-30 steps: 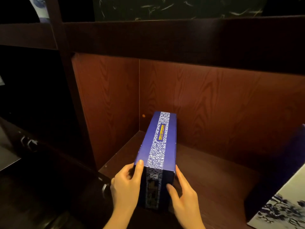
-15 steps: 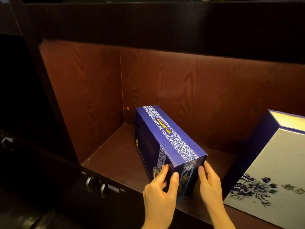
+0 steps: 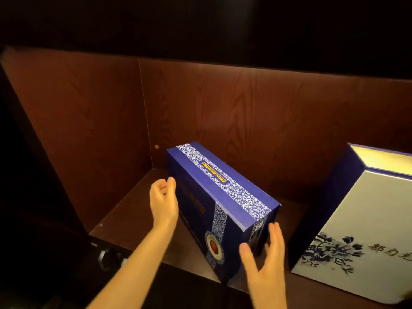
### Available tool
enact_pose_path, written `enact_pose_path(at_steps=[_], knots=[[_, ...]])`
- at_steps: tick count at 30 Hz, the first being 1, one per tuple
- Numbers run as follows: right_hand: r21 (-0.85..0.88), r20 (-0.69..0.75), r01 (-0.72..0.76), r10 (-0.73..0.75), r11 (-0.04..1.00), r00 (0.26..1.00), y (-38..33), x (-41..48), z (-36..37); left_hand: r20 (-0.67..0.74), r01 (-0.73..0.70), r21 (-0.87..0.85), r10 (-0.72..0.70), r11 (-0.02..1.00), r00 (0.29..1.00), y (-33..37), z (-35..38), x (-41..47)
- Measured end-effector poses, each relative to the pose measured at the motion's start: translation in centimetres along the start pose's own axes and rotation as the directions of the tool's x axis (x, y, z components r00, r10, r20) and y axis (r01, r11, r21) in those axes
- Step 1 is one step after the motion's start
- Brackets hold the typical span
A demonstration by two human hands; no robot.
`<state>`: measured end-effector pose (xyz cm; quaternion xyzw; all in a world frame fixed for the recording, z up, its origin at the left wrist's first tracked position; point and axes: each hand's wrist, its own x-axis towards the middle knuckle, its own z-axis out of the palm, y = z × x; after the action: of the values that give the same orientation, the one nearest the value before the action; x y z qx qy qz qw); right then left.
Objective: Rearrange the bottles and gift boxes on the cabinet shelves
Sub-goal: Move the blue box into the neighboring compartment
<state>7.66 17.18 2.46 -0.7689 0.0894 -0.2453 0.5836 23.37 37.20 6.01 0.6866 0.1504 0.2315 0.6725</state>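
Note:
A long blue gift box (image 3: 214, 192) with a white patterned stripe stands on its edge on the dark wooden shelf (image 3: 124, 217), turned diagonally, its near end over the shelf's front edge. My left hand (image 3: 163, 201) lies along the box's left side face near the far end, fingers loosely curled, thumb at the top edge. My right hand (image 3: 265, 262) is at the near end of the box, fingers spread and straight, touching the end face. A larger white and blue gift box (image 3: 365, 237) with a flower print stands to the right.
Reddish wood panels form the cabinet's back wall (image 3: 256, 112) and left wall (image 3: 84, 121). A dark shelf board (image 3: 200, 30) runs overhead. Metal drawer handles (image 3: 104, 257) show under the shelf's front edge at the left.
The blue box has swung further diagonal, its side face now towards me. My left hand moved from the near end up along the left side. My right hand stays at the near end.

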Motion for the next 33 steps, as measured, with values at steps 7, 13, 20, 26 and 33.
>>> enact_pose_path(at_steps=[7, 13, 20, 26, 33], knots=[[-0.048, 0.044, -0.036, 0.038, 0.998, 0.998, -0.8, -1.0, 2.2, 0.256, 0.173, -0.052, -0.155, 0.983, 0.954, -1.6, 2.6, 9.4], [-0.146, -0.046, -0.013, 0.006, 0.989, 0.999, 0.1, -0.4, 2.7, 0.325, 0.205, -0.029, -0.185, 0.978, 0.927, -2.1, 3.8, 12.2], [-0.083, 0.02, 0.017, -0.015, 0.996, 1.0, 0.9, 1.6, 2.1, 0.228, 0.089, 0.045, -0.097, 0.995, 0.969, -2.7, 0.9, 12.7], [-0.054, 0.152, 0.08, -0.071, 0.995, 0.986, 2.2, 5.4, 2.4, 0.123, 0.007, 0.167, -0.028, 0.986, 0.992, -2.9, -4.1, 12.9], [-0.007, 0.218, 0.055, -0.052, 0.998, 0.975, 3.8, 9.7, 4.3, 0.026, -0.067, 0.217, 0.063, 0.974, 0.998, -3.4, -9.1, 10.8]])
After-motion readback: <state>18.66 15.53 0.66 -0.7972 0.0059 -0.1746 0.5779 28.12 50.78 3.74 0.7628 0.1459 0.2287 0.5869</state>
